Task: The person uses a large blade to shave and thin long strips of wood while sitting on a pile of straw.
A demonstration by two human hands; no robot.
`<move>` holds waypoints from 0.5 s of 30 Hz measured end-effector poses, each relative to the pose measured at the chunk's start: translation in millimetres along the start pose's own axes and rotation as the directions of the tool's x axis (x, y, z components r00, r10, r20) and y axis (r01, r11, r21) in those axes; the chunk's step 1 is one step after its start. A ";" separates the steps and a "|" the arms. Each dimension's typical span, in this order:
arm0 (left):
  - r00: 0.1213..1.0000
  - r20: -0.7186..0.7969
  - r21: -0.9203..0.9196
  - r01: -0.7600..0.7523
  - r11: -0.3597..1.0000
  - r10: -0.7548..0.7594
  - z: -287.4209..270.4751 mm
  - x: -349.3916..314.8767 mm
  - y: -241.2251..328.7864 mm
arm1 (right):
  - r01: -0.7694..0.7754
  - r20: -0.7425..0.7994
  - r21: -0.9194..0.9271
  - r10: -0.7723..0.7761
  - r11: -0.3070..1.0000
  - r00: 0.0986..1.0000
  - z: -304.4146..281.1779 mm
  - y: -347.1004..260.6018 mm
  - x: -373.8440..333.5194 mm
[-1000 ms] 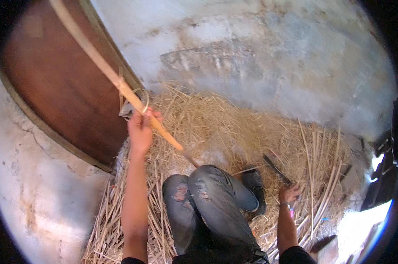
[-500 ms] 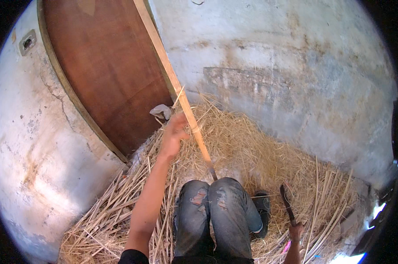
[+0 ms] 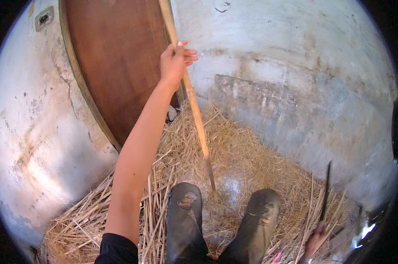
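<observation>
My left hand (image 3: 176, 65) is closed around the upper part of a long pale bamboo strip (image 3: 198, 124), with the fingertips showing past its right side. The strip slants down to the straw-covered ground, where its dark lower end stands between my spread knees. Its upper end runs out of view at the top. Off to the right and low, my right hand (image 3: 315, 241) grips a machete (image 3: 327, 191), blurred a little, its thin dark blade pointing up. The handle is mostly hidden in my fist.
Straw and fine shavings (image 3: 252, 145) cover the ground against a stained wall (image 3: 287, 48). Split bamboo strips (image 3: 93, 215) lie in a heap at left, with more thin ones (image 3: 313, 202) at right. A brown door (image 3: 115, 57) stands at the back left, with crumpled grey-white material (image 3: 171, 113) by its foot.
My left hand has moved up and closed on the bamboo strip. My right hand has shifted to the right, lifting the machete more upright. My knees have spread apart.
</observation>
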State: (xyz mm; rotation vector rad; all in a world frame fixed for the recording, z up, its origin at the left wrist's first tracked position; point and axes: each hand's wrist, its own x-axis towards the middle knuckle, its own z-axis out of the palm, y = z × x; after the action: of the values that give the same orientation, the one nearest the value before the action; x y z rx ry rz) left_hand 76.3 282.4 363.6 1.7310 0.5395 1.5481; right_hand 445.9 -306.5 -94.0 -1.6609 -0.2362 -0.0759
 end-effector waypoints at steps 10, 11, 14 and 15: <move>0.951 0.147 0.030 -0.279 0.960 0.272 32.1 35.7 75.9 | 0.312 0.210 0.213 -0.355 0.926 0.911 73.0 -335.8 -3.6; 0.926 0.241 0.062 -0.314 0.948 0.291 29.7 37.5 85.5 | 0.298 0.220 0.225 -0.347 0.928 0.912 96.4 -354.7 -17.5; 0.936 0.041 0.221 -0.351 0.910 0.351 48.8 33.3 116.2 | 0.256 0.189 0.442 -0.368 0.860 0.911 139.1 -407.2 -51.0; 0.934 0.041 0.219 -0.356 0.909 0.356 56.7 32.2 117.9 | 0.172 0.299 0.511 -0.362 0.842 0.883 144.1 -418.3 -55.5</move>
State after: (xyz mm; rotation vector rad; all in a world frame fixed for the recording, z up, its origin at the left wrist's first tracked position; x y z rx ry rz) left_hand 118.1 216.7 473.6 2.0925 0.4244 1.7931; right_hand 295.4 -133.8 288.6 -1.1275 -0.7383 0.0930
